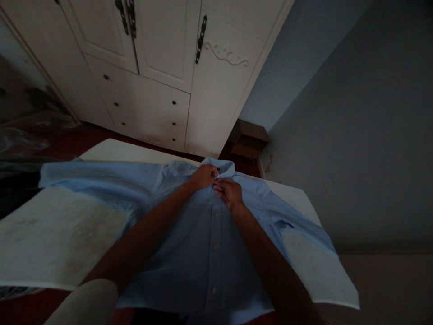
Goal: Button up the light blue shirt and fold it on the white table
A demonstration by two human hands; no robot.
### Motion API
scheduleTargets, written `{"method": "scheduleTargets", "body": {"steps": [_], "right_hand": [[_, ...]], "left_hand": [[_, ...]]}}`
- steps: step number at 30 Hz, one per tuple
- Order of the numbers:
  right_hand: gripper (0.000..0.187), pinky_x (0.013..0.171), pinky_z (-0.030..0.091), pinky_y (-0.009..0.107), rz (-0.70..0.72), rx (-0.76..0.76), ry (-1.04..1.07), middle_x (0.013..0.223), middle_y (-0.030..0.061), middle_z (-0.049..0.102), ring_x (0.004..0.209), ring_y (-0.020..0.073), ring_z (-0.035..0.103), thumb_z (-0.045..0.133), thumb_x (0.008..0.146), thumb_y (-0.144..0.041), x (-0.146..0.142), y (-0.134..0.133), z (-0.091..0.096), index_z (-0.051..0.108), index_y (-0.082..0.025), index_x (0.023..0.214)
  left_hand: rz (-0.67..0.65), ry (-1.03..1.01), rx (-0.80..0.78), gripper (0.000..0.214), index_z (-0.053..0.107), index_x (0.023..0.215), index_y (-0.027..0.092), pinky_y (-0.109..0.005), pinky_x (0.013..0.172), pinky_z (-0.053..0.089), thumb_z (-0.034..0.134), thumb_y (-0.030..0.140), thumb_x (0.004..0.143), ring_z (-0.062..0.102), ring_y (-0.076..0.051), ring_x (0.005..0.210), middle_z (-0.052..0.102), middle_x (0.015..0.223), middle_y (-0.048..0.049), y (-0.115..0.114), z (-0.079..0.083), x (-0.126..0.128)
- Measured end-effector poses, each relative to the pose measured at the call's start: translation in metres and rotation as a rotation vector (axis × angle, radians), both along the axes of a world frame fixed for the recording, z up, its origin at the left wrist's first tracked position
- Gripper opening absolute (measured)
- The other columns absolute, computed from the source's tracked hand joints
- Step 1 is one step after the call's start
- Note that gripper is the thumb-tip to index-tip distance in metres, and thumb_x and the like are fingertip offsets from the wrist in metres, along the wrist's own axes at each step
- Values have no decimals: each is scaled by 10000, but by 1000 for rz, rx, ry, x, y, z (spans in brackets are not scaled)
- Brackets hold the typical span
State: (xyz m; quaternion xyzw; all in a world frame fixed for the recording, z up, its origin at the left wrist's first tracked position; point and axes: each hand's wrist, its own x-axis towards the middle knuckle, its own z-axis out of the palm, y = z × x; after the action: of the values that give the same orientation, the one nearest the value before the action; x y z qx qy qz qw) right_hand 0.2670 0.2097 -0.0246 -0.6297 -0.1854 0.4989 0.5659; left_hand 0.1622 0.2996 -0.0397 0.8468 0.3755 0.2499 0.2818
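A light blue button-up shirt (192, 234) lies front side up, its sleeves spread out to both sides and its collar (228, 168) at the far end. Just below the collar, my left hand (204, 176) pinches the shirt's front near the neck opening. Close beside it, my right hand (230, 192) has its fingers closed on the top of the button placket. The fingertips of both hands almost meet, and they hide whatever button is there. Several small pale buttons run down the placket (215, 266) below my hands.
The shirt lies on a white table (91, 234) with stained patches. Beyond it stands a white wardrobe (162, 81) with dark handles and knobs. A small brown wooden cabinet (250, 137) sits by the grey wall (365, 135). The floor looks dark red.
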Motion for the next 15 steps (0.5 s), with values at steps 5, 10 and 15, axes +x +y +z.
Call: {"method": "scheduleTargets", "body": {"steps": [5,10,15], "right_hand": [[36,496,538,202,-16,-16,-1,685,39,720,572,130,656,688,644,-129,0,0,0,675,-152,668],[55,417,484,185,-56,-51,-68,633,17,696,510,114,614,677,628,-131,-1,5,-3,682,-148,680],[99,418,479,168,-59,-66,-19,638,10,696,502,92,590,664,594,-120,1,7,-1,687,-145,688]], "left_hand": [[2,31,45,192,704,760,157,-302,839,493,535,77,713,640,-203,871,706,859,-69,-7,-1,3],[31,51,37,172,699,736,157,-313,827,495,557,79,679,637,-209,848,700,830,-70,-12,2,4],[46,-3,2,212,709,769,157,-277,834,498,541,61,683,651,-178,853,720,838,-47,-8,-1,4]]}}
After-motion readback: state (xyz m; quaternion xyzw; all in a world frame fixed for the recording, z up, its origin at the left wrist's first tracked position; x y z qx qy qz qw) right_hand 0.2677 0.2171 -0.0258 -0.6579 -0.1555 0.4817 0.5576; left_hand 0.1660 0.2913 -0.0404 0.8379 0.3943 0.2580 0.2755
